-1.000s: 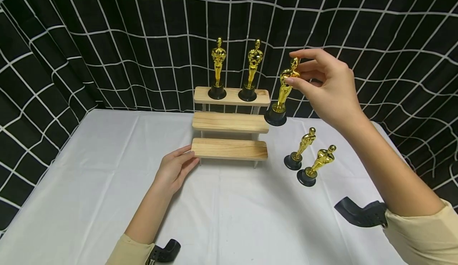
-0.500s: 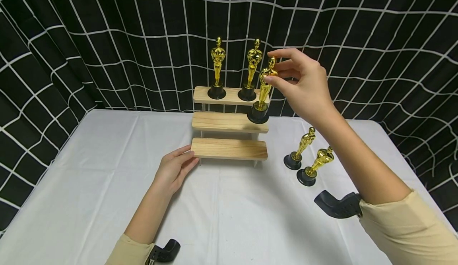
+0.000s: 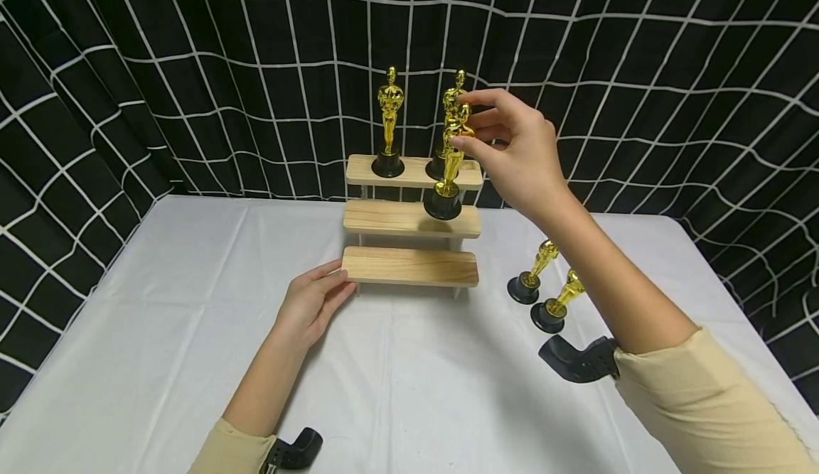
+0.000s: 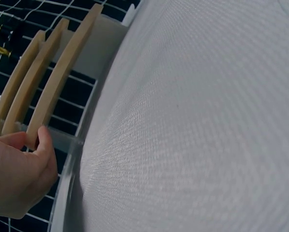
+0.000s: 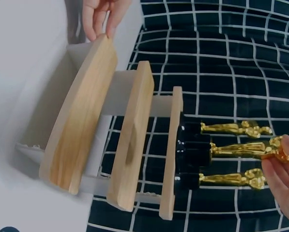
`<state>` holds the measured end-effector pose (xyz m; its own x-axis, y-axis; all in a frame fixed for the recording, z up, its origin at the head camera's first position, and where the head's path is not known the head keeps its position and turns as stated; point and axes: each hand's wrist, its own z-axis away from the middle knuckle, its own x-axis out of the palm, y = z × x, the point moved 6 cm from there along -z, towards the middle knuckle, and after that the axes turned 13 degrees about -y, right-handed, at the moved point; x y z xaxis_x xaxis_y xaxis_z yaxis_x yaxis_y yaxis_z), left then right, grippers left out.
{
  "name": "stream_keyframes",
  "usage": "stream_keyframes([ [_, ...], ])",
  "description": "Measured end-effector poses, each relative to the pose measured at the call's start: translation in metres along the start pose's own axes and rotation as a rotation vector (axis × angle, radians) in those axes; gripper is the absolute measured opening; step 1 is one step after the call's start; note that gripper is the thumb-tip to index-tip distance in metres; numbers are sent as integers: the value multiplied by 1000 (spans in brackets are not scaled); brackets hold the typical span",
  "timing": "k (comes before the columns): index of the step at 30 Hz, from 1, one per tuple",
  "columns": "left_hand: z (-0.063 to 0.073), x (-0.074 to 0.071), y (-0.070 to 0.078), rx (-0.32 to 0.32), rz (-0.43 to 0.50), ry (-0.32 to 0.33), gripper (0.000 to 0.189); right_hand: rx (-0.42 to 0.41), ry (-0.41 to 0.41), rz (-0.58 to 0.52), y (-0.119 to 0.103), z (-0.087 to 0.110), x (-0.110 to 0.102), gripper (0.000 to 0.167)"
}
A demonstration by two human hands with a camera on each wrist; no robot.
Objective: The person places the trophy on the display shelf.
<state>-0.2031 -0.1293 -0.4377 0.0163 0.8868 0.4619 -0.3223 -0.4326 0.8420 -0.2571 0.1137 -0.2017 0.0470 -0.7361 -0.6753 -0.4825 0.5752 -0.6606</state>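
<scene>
A three-tier wooden display riser (image 3: 409, 266) stands on white cloth. My left hand (image 3: 313, 307) pinches the left end of its lowest step between thumb and fingers, as the left wrist view also shows. My right hand (image 3: 521, 143) grips a gold trophy statuette (image 3: 451, 170) by its upper body; its black base is over the right part of the middle step, slightly tilted. Two more statuettes are upright on the top step: the left statuette (image 3: 389, 115) in full view, the right statuette (image 3: 456, 90) partly hidden behind the held one.
On the cloth right of the riser stand two further statuettes, a rear one (image 3: 526, 288) and a front one (image 3: 549, 315), their heads covered by my right forearm. A black curtain (image 3: 256, 90) with a white grid hangs behind the table (image 3: 192, 360).
My right hand has carried the statuette leftward from beside the riser to over the middle step, overlapping the right one on top. The left hand has stayed put.
</scene>
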Motion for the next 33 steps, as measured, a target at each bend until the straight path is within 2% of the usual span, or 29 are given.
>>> stream_keyframes([
  [33, 0, -1, 1, -1, -16, 0, 47, -47, -50, -84, 6, -32, 44, 42],
])
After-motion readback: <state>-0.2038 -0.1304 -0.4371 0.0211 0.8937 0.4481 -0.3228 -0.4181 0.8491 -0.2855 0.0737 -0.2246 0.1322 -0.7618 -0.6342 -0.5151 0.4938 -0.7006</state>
